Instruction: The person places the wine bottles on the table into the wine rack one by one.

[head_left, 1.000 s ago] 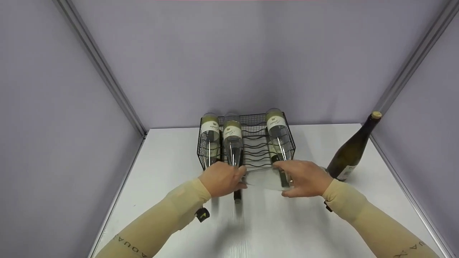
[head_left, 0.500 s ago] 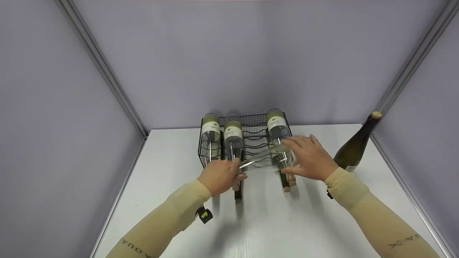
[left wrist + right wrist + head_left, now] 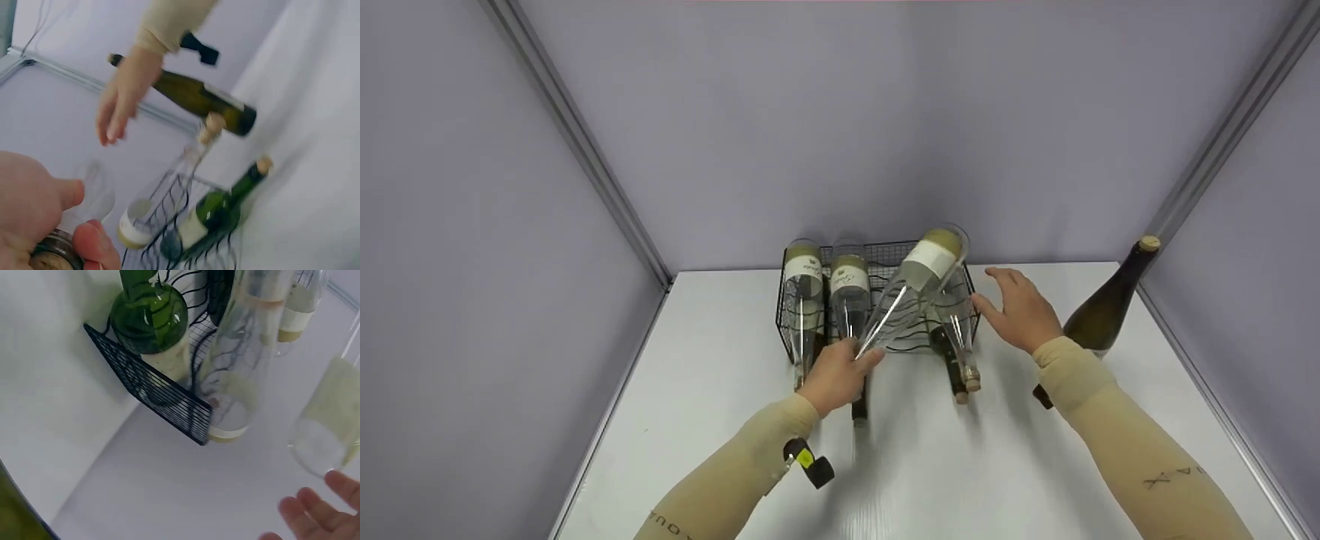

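Observation:
My left hand [image 3: 838, 379] grips the neck of a clear glass wine bottle [image 3: 891, 306]. The bottle slants across the black wire rack [image 3: 883, 255], its white-and-gold labelled base up toward the back right. A cork [image 3: 52, 262] shows beside my fingers in the left wrist view. Right of the rack, my right hand [image 3: 1021, 309] is open with fingers spread and holds nothing. In the right wrist view its fingertips are close to the held bottle's base. Clear bottles [image 3: 802, 285] lie in the rack's left and right sides, with green bottles [image 3: 216, 205] in the tier below.
A dark green corked bottle [image 3: 1102, 304] stands on the white table [image 3: 720, 322] to the right, close to my right forearm. Corked necks [image 3: 960, 394] stick out past the rack's front edge. Grey panels [image 3: 840, 112] enclose the table behind and at the sides.
The held bottle has swung from lying crosswise between both hands to pointing backward over the rack. My right hand has let go of its base and moved back and right.

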`<state>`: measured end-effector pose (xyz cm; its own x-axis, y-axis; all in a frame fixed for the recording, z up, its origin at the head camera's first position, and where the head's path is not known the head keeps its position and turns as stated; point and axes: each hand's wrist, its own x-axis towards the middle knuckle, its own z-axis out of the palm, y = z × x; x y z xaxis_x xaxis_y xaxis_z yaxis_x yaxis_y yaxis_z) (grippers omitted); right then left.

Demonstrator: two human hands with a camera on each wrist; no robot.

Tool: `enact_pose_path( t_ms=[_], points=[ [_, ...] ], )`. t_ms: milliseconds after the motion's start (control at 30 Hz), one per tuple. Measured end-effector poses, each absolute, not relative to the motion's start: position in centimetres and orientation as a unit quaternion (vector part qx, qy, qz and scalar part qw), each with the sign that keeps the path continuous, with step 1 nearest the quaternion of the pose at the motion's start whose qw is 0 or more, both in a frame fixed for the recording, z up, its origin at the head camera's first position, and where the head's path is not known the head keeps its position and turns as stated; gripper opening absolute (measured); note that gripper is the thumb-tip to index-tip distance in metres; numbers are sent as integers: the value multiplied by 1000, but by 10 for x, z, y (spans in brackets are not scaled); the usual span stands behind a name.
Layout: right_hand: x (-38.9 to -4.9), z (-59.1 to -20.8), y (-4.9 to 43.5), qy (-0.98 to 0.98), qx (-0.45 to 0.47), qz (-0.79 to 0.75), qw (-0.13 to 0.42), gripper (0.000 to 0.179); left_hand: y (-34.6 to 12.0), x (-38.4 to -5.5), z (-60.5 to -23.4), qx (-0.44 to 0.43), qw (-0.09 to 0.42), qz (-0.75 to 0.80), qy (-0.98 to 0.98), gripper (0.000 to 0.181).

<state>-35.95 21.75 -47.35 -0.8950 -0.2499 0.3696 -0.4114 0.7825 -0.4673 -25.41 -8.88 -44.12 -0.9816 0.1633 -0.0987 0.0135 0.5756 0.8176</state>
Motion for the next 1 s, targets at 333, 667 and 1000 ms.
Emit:
enact_pose_path(
  t_ms=[333, 667, 1000],
  points=[
    [-399, -503, 204, -946, 76, 316, 7, 53, -32, -262, -444, -79, 108, 736, 663, 38],
    [-405, -513, 204, -956, 87, 276, -48, 40, -2, -282, -469, -127, 158, 856, 476, 43],
    [-400, -502, 194, -960, 68, 258, -81, 41, 1, -295, -501, -139, 167, 889, 403, 48]
  ],
)
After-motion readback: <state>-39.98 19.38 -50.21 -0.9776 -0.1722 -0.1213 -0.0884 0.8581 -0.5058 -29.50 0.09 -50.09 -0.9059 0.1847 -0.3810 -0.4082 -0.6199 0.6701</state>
